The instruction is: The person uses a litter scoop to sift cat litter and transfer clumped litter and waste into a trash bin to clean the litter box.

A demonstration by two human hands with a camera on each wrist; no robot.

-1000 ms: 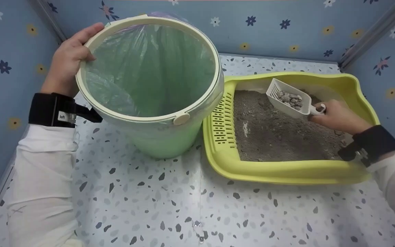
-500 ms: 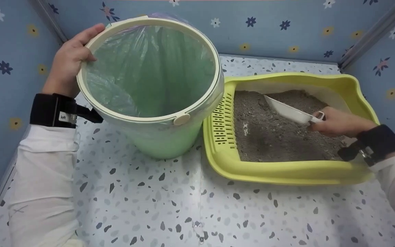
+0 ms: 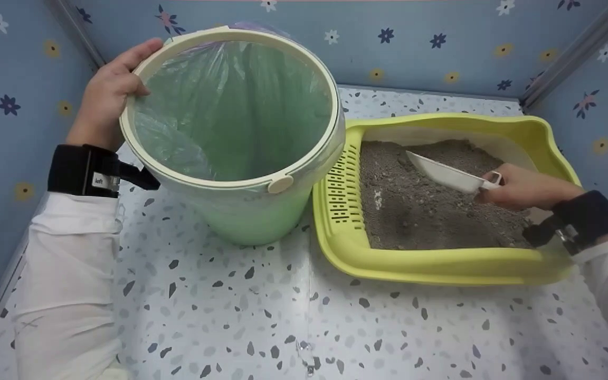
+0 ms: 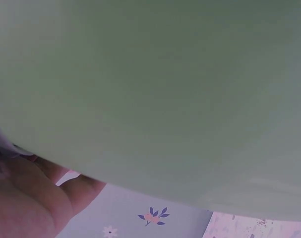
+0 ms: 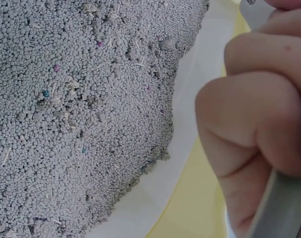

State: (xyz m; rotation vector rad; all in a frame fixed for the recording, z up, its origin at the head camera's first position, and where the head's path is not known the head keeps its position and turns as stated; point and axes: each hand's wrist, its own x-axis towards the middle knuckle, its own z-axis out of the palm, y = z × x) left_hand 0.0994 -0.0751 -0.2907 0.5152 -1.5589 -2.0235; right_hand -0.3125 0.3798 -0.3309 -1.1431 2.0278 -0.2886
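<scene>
White scoop probably touching litter.

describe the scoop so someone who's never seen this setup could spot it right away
Start at the yellow litter tray on the right of the speckled tabletop, beside the tilted green bin. Over the grey litter inside it, the right hand grips the handle of the scoop. It is the only white, slim, pointed thing above the litter.

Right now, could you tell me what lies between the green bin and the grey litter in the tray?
In the head view, only the tray's slotted yellow side wall separates the green bin from the grey litter.
</scene>
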